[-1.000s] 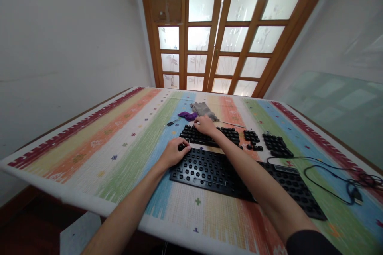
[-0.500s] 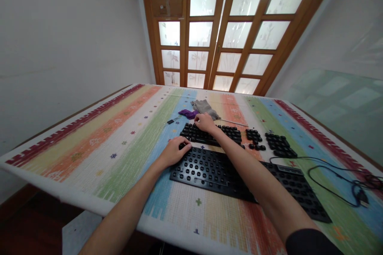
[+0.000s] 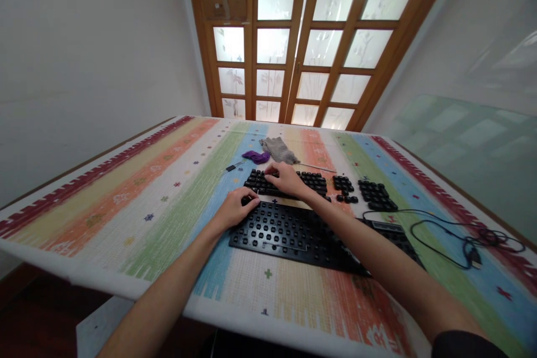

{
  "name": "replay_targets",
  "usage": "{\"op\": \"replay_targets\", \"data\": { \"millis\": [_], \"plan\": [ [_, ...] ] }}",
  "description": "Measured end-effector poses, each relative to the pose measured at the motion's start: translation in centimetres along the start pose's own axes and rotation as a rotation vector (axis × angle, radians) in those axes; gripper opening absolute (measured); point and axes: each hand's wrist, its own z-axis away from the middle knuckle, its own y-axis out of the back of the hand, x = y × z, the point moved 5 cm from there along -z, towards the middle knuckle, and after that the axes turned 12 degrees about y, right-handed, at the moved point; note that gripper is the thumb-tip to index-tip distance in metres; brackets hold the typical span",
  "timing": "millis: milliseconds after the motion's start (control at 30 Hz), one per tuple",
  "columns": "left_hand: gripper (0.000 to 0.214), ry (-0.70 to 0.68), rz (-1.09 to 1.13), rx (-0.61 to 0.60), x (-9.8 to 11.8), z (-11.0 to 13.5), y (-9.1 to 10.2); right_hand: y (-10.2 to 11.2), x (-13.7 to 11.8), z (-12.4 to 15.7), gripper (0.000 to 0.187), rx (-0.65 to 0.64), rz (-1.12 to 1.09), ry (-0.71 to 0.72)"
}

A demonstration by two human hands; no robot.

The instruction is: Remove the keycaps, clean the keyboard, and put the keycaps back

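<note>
A black keyboard base (image 3: 268, 238) without its keycaps lies on the striped tablecloth, showing rows of bare key posts. Just behind it, black keycaps (image 3: 314, 182) are laid out in keyboard order. My left hand (image 3: 235, 208) rests at the base's back left corner, its thumb and fingers curled together by the front left keycaps; a small dark thing shows between them, too small to name. Over the left part of the keycap rows is my right hand (image 3: 286, 180), thumb and fingertips pinched. Whatever it holds is hidden. My right forearm covers part of the base.
Behind the keycaps lie a purple cloth (image 3: 255, 156), a grey cloth (image 3: 279, 150) and a thin rod (image 3: 316, 168). A small black-handled tool (image 3: 231, 168) is left of them. More keycaps (image 3: 376, 194) and a coiled USB cable (image 3: 474, 251) are on the right.
My right hand has moved slightly toward me over the keycap rows, nearer to my left hand. My left hand stays at the base's corner. The whole view has shifted a little.
</note>
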Motion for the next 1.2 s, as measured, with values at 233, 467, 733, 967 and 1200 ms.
{"op": "replay_targets", "data": {
  "millis": [233, 467, 733, 967, 1200],
  "plan": [
    [0.021, -0.031, -0.029, 0.007, 0.2, 0.1, 0.0, -0.7, -2.7, 3.3, 0.006, -0.067, -0.356, -0.013],
    [0.025, -0.05, -0.042, 0.005, 0.2, 0.2, 0.0, -0.9, -3.4, 4.1, 0.006, -0.132, -0.356, -0.016],
    [0.023, -0.038, -0.04, 0.015, 0.4, 0.4, 0.1, -1.3, -3.1, 4.8, 0.006, -0.115, -0.336, 0.027],
    [0.025, -0.041, -0.05, 0.035, 0.5, 0.5, 0.1, -1.3, -4.2, 5.5, 0.009, -0.029, -0.146, 0.177],
    [0.026, -0.057, -0.074, 0.045, 0.4, 0.5, 0.0, -1.6, -4.8, 5.7, 0.011, -0.052, -0.034, 0.215]
  ]
}}
